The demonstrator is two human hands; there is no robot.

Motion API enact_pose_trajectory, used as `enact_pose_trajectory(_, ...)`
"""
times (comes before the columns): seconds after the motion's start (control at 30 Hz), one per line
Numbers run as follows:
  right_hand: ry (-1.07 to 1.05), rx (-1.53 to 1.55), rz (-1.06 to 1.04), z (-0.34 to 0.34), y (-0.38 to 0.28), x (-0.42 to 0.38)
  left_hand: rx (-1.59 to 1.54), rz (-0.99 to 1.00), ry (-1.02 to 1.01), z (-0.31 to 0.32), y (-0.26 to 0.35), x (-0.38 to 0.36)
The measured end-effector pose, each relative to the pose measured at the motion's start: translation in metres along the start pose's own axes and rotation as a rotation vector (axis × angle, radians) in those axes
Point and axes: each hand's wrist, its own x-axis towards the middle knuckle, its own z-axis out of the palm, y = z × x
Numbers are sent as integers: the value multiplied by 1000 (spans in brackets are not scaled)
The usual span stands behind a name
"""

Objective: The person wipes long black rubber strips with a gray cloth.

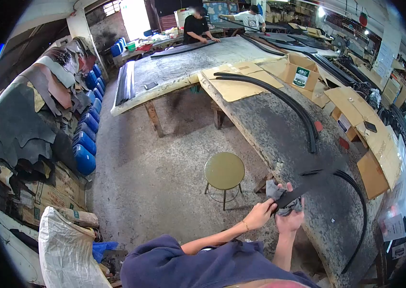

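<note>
My left hand [260, 214] is closed round the end of a black strip [296, 193], whose far part is blurred over the dark worktable [325, 216]. A crumpled grey cloth [287, 204] lies around the strip, held in my right hand [290, 220], with the fingers curled up about it. Just beyond my hands, the ends of more black strips [356, 187] rest on the table and curve toward its near right edge. Farther up, a bundle of long curved black strips [289, 103] lies partly on flat cardboard [241, 81].
A round stool [224, 171] stands on the floor left of the table. Cardboard boxes [301, 72] and a clear plastic bin [399, 206] line the right side. Blue containers [84, 159] and stacked hides [20, 115] are at left. Two people [195, 26] work at the far tables.
</note>
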Motion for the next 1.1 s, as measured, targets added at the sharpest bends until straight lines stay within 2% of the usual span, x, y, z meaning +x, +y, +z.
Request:
enact_pose_trajectory(0.07,40,62,-25,-17,1,-1,-6,-33,-26,8,-3,3)
enact_pose_trajectory(0.2,61,-156,-100,-33,-11,-5,-63,-47,26,33,-11,9)
enact_pose_trajectory(0.27,130,-463,-67,-56,-17,-6,58,-63,45,45,-6,7)
enact_pose_trajectory(0.47,447,-221,42,-66,-94,7,99,81,-48,107,12,9)
enact_pose_trajectory(0.53,187,147,221,-121,-148,15,128,107,-55,127,24,11)
enact_pose_trajectory(0.6,292,351,125,-104,-205,11,197,70,-178,143,41,1)
enact_pose_trajectory(0.67,192,212,-7,-120,-263,2,204,104,-205,164,38,-9)
enact_pose_trajectory(0.73,98,283,-70,-128,-302,-13,148,123,-300,184,41,-19)
enact_pose_trajectory(0.8,170,262,-133,-135,-320,-26,154,179,-309,207,37,-15)
enact_pose_trajectory(0.87,166,224,-281,-134,-319,-37,38,165,-459,223,55,3)
enact_pose_trajectory(0.9,192,183,-296,-138,-319,-41,-106,-154,-613,225,89,13)
enact_pose_trajectory(0.93,240,145,-316,-143,-318,-42,-177,-196,-663,236,105,23)
enact_pose_trajectory(1.0,261,-103,-189,-140,-329,-50,-242,-139,-673,270,114,38)
enact_pose_trajectory(1.03,302,-139,-240,-145,-348,-54,-245,-146,-657,279,109,35)
enact_pose_trajectory(1.1,368,-225,-371,-135,-399,-62,-51,29,-604,303,95,34)
